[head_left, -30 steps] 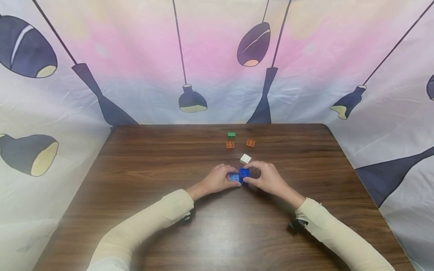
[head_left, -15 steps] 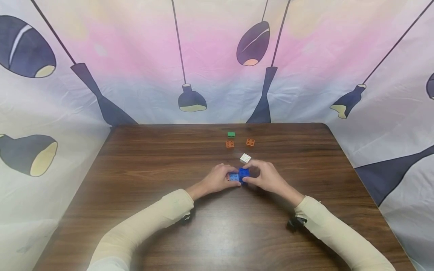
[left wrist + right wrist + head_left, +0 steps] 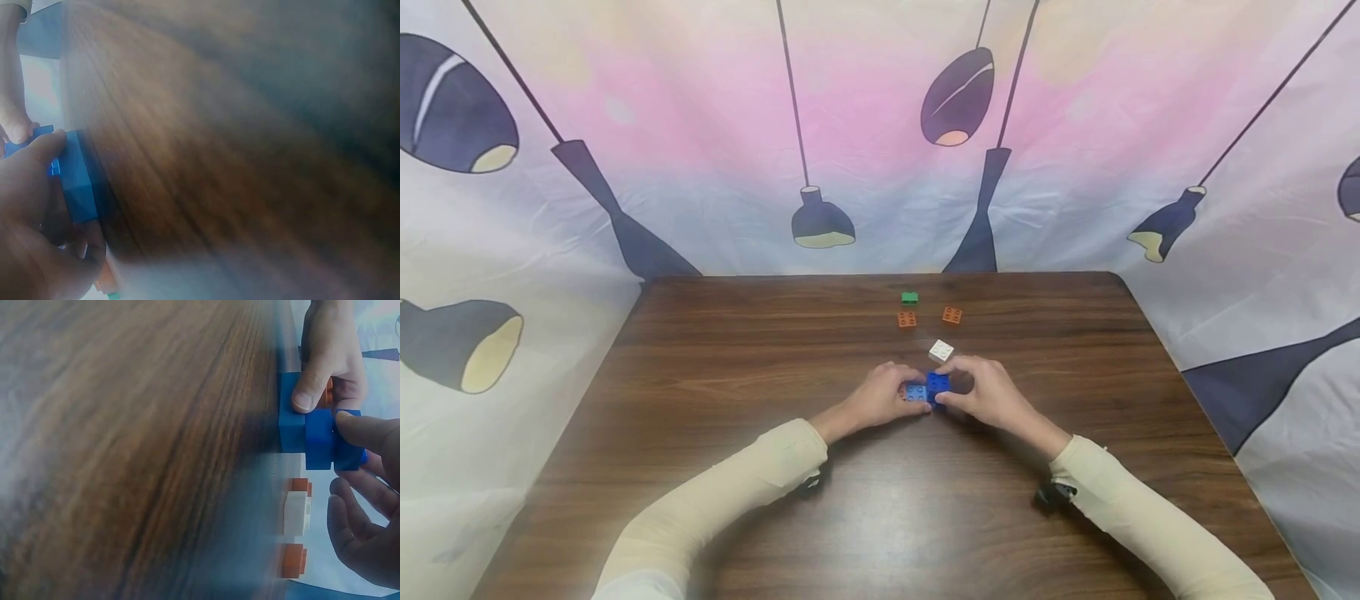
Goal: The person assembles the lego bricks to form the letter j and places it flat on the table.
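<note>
Our blue stack (image 3: pixel 319 447) stands three high on the table (image 3: pixel 745 358); whether the top block (image 3: pixel 345 455), pinched in our right hand (image 3: pixel 983 390), is seated, we cannot tell. Our left hand (image 3: pixel 880 398) grips the base (image 3: pixel 290 434). Beyond, white block (image 3: pixel 941 350), green block (image 3: pixel 910 298) and two orange blocks (image 3: pixel 907 320) lie unjoined.

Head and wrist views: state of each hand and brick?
Left hand: gripping the light blue brick.
Right hand: pinching the upper dark blue brick.
Light blue brick: studs up.
Upper dark blue brick: held; full seating unclear.
Lower dark blue brick: beneath the upper one.
White brick: loose, studs up.
Two far orange bricks: loose, studs up.
Green brick: loose, orientation unclear.
Third orange brick: mostly hidden by left hand.
</note>
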`<state>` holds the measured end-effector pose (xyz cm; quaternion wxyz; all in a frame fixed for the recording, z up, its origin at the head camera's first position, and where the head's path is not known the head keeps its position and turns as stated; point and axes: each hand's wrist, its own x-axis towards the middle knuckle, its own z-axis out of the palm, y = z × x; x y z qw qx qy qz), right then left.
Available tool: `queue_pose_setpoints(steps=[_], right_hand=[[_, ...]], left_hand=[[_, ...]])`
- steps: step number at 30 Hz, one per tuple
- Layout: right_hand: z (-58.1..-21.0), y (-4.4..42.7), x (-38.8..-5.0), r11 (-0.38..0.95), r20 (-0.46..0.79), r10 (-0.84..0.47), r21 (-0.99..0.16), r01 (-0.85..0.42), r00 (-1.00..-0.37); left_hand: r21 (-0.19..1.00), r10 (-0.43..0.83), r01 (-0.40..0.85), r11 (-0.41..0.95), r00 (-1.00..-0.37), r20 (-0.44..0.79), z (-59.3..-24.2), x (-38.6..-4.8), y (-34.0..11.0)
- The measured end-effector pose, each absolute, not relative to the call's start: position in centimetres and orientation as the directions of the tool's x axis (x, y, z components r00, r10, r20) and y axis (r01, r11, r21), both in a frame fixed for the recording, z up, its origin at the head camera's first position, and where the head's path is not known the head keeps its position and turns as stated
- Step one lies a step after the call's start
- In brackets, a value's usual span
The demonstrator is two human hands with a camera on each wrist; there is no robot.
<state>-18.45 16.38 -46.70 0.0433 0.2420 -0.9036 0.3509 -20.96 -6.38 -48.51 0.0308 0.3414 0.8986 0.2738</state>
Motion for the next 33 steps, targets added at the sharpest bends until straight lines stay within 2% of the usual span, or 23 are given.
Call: queue_pose_setpoints(steps=[33], right_hand=[[-46.13,16.0,-18.35,0.695,0.247,-0.436,-0.519,-0.498,-0.865]], left_hand=[[0.508,0.635,0.601,0.617,-0.761,0.13,-48.45,-20.99,-6.22]])
